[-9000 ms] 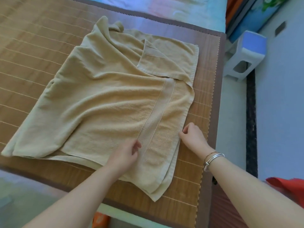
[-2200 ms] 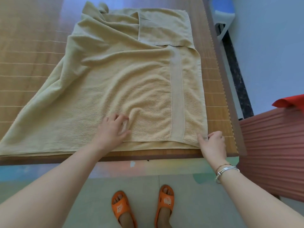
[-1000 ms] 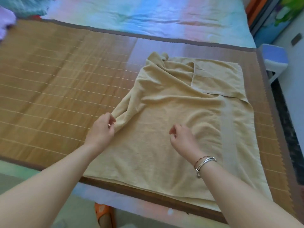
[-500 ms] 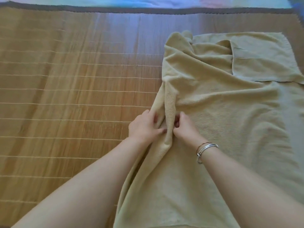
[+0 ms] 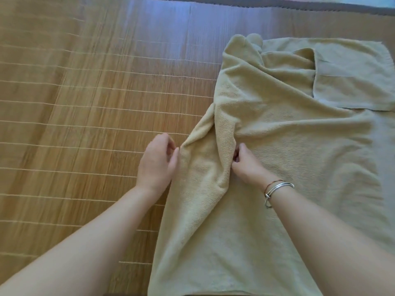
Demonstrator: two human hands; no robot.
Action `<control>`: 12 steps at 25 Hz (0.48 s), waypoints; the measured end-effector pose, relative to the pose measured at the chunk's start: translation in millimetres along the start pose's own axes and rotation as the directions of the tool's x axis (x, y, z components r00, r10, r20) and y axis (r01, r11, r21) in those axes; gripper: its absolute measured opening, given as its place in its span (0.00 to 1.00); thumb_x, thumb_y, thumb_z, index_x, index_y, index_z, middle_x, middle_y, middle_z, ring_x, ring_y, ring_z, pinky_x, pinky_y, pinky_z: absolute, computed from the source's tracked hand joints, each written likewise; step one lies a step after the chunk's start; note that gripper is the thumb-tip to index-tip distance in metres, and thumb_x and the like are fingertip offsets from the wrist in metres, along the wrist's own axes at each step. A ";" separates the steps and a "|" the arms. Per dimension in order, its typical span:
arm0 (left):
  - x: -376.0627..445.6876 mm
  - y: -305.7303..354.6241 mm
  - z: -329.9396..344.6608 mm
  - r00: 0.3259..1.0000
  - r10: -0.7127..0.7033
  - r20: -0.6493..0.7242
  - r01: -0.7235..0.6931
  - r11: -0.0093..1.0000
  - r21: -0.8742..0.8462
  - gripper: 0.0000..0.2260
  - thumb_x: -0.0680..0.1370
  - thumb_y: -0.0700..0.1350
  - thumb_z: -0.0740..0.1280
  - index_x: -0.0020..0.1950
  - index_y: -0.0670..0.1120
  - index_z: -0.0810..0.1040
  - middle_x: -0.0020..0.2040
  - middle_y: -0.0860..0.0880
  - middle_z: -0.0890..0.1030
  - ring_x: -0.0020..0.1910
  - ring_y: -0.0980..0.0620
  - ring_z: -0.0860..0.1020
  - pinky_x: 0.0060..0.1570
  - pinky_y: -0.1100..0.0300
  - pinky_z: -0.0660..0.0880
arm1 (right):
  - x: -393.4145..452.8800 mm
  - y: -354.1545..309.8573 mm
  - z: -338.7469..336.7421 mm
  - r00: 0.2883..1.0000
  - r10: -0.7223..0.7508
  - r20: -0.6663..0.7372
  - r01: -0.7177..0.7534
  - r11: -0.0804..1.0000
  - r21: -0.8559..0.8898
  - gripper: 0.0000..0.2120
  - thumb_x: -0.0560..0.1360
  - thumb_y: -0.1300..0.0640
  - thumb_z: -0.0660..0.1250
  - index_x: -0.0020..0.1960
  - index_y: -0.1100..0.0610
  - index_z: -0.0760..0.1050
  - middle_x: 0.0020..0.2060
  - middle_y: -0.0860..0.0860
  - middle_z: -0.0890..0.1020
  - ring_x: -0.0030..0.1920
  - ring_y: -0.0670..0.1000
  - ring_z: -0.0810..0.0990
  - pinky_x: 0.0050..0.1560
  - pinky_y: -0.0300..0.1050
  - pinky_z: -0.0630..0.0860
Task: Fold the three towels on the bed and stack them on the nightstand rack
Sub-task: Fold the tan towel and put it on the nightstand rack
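left hand [image 5: 157, 162] slid off towel [image 5: 267, 167] | bamboo mat [image 5: 85, 103] beneath

A bedroom in a home, seen from above. A woven bamboo sleeping mat [image 5: 89, 99] with a dark cloth border [image 5: 277, 4] covers the bed, a strip of pale bedsheet [image 5: 374, 0] shows past its far edge, and a beige towel [image 5: 288, 157] lies spread on it.
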State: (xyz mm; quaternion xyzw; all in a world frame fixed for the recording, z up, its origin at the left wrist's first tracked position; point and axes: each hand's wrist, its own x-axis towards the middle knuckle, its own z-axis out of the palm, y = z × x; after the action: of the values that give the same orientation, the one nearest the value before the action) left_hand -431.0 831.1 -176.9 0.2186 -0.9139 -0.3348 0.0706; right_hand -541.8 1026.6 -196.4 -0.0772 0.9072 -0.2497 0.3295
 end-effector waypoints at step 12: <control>-11.3 14.0 28.1 0.969 -0.173 0.175 0.211 0.949 -0.235 0.08 0.78 0.42 0.63 0.41 0.41 0.68 0.39 0.50 0.71 0.40 0.51 0.69 0.38 0.59 0.65 | -5.1 6.9 10.3 0.994 -0.076 -0.080 0.073 0.997 -0.029 0.13 0.76 0.60 0.61 0.58 0.63 0.66 0.58 0.61 0.72 0.58 0.60 0.72 0.59 0.52 0.70</control>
State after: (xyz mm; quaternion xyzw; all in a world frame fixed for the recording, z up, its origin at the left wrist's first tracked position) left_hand -433.6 861.9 -189.2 0.2698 -0.8410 -0.4690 -0.0050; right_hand -531.2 1030.0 -203.8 -0.1050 0.9196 -0.2528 0.2817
